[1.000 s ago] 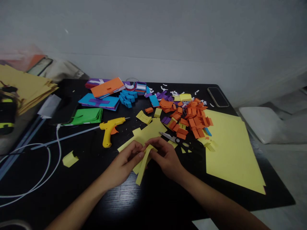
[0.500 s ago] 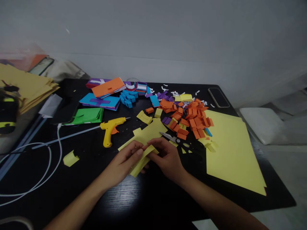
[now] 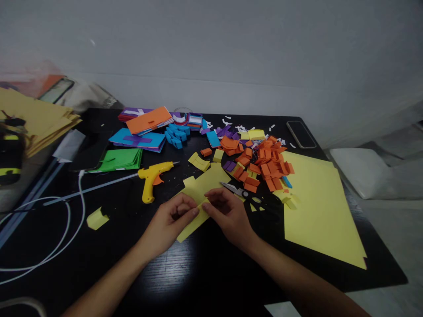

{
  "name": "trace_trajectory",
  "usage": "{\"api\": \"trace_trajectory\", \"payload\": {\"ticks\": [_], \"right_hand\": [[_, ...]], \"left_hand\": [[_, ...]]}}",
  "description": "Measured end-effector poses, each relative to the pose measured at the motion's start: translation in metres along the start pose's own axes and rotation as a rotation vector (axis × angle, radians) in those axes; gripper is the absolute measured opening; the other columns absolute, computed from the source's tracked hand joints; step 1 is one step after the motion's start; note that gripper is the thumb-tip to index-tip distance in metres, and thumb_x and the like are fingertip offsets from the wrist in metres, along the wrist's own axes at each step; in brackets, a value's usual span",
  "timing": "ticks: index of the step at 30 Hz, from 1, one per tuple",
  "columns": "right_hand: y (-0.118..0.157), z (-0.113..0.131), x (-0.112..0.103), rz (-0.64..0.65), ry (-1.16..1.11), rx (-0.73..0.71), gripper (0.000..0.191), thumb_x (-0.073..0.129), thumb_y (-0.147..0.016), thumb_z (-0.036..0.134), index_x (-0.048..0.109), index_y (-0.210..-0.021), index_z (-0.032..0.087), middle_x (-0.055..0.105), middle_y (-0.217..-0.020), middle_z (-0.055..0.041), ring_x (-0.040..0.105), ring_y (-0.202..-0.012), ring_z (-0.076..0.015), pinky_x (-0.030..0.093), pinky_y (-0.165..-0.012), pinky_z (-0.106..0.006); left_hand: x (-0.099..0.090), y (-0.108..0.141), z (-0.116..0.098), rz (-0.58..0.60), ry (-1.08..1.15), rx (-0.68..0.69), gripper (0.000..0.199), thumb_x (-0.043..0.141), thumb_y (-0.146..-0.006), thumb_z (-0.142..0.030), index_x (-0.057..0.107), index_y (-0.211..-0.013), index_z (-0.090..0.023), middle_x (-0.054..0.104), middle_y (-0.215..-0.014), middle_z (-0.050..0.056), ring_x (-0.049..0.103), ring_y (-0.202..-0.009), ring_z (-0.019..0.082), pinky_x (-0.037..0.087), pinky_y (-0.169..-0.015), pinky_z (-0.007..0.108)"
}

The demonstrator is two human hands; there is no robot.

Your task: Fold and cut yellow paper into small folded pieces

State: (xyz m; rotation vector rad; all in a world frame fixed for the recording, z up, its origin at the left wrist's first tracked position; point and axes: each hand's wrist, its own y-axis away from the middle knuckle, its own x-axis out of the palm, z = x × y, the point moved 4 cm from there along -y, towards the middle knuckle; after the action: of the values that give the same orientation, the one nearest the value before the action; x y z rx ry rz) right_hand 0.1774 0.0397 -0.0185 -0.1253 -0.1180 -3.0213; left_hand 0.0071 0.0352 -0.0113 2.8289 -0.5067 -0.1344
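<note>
Since half a second ago, the yellow paper piece [image 3: 191, 229] has shifted between my fingers: less of its raised strip shows, and my right thumb now lies over it. My left hand [image 3: 174, 219] pinches it between thumb and curled fingers; my right hand [image 3: 230, 215] pinches it just beside, thumb tips near each other. It's above the table [image 3: 231, 279], towards the near edge, one corner slanting down to the left. Beyond my fingers lies more yellow paper [image 3: 211, 179], with scissors [image 3: 245, 193] to its right. Yellow sheets [image 3: 319, 211] lie along the table's right edge; the glue gun [image 3: 150, 179] rests to the left. I judge this to be folding or creasing, though my fingers hide the fold line. The next move calls for lined-up edges and even thumb pressure.
</note>
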Motion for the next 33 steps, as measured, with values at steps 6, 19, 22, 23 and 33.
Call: {"api": "trace_trajectory", "payload": {"ticks": [6,19,22,23,33], "right_hand": [[0.0,0.0,0.003,0.031,-0.01,0.004,0.018,0.079,-0.084,0.03,0.063,-0.087,0.022,0.066,-0.077,0.0013,0.063,-0.067,-0.0135,0.052,-0.061,-0.025],[0.008,0.02,0.004,0.137,0.466,-0.448,0.038,0.06,-0.087,0.006,0.073,-0.116,0.026,0.059,-0.122,-0.0096,0.068,-0.101,-0.019,0.06,-0.084,-0.033],[0.007,0.021,0.003,0.101,0.486,-0.475,0.033,0.06,-0.088,0.007,0.073,-0.112,0.025,0.06,-0.122,-0.01,0.068,-0.096,-0.0185,0.059,-0.088,-0.036],[0.006,0.021,0.002,0.092,0.484,-0.468,0.031,0.06,-0.087,0.007,0.073,-0.11,0.025,0.061,-0.121,-0.01,0.068,-0.096,-0.019,0.059,-0.088,-0.037],[0.004,0.003,0.004,0.084,0.094,-0.076,0.023,0.066,-0.086,0.016,0.072,-0.107,0.022,0.079,-0.095,-0.004,0.077,-0.088,-0.0194,0.062,-0.081,-0.032]], "left_hand": [[0.0,0.0,-0.006,0.023,-0.088,0.036,0.032,0.061,-0.096,-0.044,0.065,-0.082,-0.016,0.05,-0.065,-0.004,0.044,-0.061,0.011,0.034,-0.055,0.022],[-0.008,-0.003,-0.006,-0.146,0.061,0.062,0.022,0.071,-0.088,-0.04,0.071,-0.085,-0.018,0.063,-0.07,-0.002,0.053,-0.062,0.011,0.04,-0.056,0.02],[-0.006,-0.003,-0.006,-0.133,0.033,0.052,0.021,0.072,-0.088,-0.039,0.07,-0.089,-0.018,0.061,-0.071,-0.002,0.054,-0.064,0.012,0.041,-0.059,0.022],[-0.006,-0.003,-0.006,-0.129,0.02,0.048,0.02,0.072,-0.087,-0.038,0.07,-0.09,-0.018,0.059,-0.071,-0.003,0.053,-0.064,0.012,0.041,-0.059,0.022],[-0.003,0.0,-0.004,-0.022,0.076,0.071,0.026,0.069,-0.09,-0.028,0.061,-0.114,-0.022,0.055,-0.076,-0.004,0.054,-0.071,0.014,0.043,-0.065,0.024]]}}
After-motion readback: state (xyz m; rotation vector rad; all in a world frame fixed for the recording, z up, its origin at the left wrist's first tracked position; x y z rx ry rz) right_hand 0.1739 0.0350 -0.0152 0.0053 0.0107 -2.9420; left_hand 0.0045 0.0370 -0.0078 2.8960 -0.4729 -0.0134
